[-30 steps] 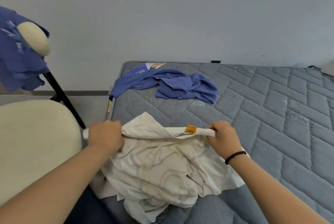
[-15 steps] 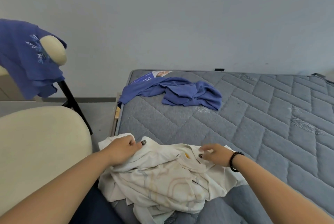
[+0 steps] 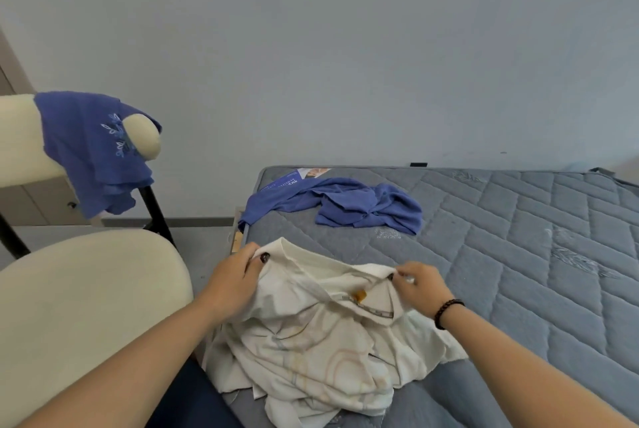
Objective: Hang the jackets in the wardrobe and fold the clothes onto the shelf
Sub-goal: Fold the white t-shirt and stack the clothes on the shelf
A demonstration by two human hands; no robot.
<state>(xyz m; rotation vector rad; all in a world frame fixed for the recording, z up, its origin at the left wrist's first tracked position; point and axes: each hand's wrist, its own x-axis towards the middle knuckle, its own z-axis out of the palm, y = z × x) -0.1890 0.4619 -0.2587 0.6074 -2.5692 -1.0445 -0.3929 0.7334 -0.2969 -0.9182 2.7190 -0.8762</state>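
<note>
Hands pinch the cream shirt [image 3: 311, 334] near its collar, left hand [image 3: 235, 280] and right hand [image 3: 420, 284]; each grip is shallow, so bunched cloth could slip off the mattress [image 3: 518, 254] edge.

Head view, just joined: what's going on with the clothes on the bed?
A person is working on a cream shirt that lies crumpled on the near corner of the grey mattress. The left hand grips its top edge at one side and the right hand pinches the edge near the collar. It is not folded yet. A blue garment lies bunched further back on the mattress, and another blue top hangs over the chair back.
</note>
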